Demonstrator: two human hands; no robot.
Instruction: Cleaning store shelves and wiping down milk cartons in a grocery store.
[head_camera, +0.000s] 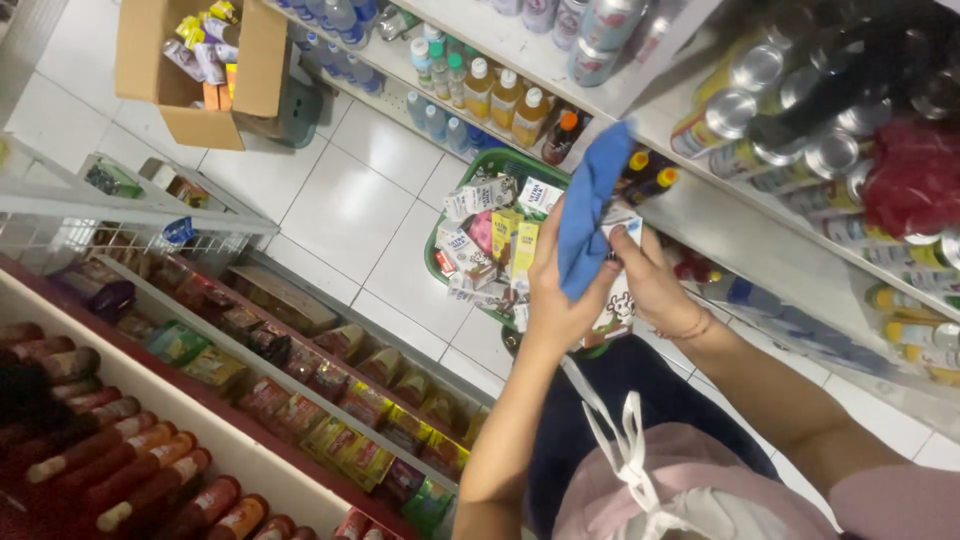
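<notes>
I am looking down at my two hands in a narrow shop aisle. My left hand (560, 300) is gripping a soft blue cloth (590, 205), fingers curled shut around its lower end, so the cloth is standing up in a long, crumpled fold above my knuckles. My right hand (650, 280) is holding a small white drink carton with a printed cartoon figure (615, 310), fingers closed on it — the cloth is lying against the carton's upper part and hiding much of it. Two dark little bottles with yellow and orange caps (648, 175) are showing just behind the top of the cloth; I cannot tell whether either hand is touching them.

Just beyond my hands a green plastic shopping basket (495, 160) is sitting on the white tiled floor (350, 210), filled with small white, pink and yellow cartons. To my right, white metal shelves (760, 240) are carrying rows of silver-topped drink cans (790, 120). Farther up the aisle an open brown cardboard box (200, 70) is holding colourful packets.
</notes>
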